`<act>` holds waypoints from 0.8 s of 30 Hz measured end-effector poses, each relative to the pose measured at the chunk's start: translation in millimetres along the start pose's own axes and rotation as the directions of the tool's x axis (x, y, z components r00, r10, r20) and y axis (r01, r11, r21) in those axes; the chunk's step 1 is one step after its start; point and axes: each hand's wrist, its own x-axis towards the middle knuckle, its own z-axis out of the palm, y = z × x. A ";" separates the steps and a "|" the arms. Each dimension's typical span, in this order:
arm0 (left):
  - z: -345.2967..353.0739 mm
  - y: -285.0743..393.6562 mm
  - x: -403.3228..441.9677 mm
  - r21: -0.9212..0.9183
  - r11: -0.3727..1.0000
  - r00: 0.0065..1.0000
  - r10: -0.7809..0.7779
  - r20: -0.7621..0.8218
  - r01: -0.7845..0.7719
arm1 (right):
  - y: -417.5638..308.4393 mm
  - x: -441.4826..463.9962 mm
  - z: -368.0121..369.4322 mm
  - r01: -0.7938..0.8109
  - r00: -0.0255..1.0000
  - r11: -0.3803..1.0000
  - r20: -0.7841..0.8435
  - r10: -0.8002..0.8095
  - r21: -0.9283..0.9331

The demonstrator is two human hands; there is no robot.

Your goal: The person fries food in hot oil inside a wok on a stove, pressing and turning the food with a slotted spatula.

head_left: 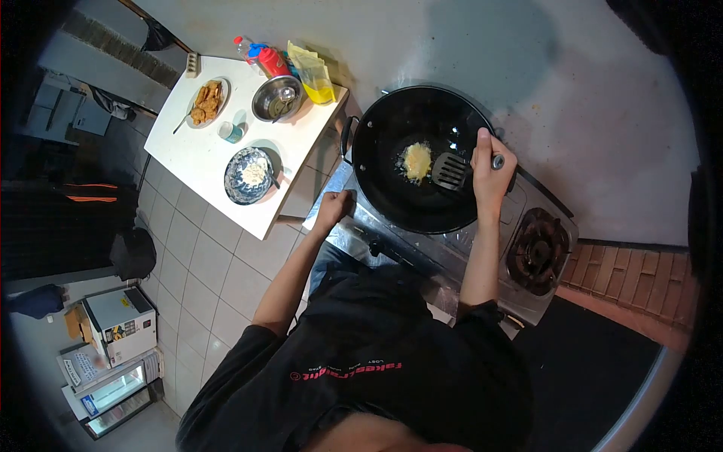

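Pale battered piece [416, 161] set frying in the wok [384, 203]; browned pieces [205, 103] already plated.
In the head view, the spatula [450, 172] is gripped by the wrapped fingers of the right hand [493, 169], its blade just beside the battered piece. The left hand [334, 209] is curled closed near the stove [444, 260], nothing seen in it. The work is judged partly done: pale mixture [254, 173] is left in the patterned bowl [237, 191]. Open room is given around the battered piece; the rim is closely neighboured by the right wrist.
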 end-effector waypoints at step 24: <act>-0.1 -4.9 4.7 -0.027 1.000 1.000 0.000 -0.021 0.000 | -5.0 -1.6 5.6 -0.038 0.999 0.993 -0.026 0.035 -0.113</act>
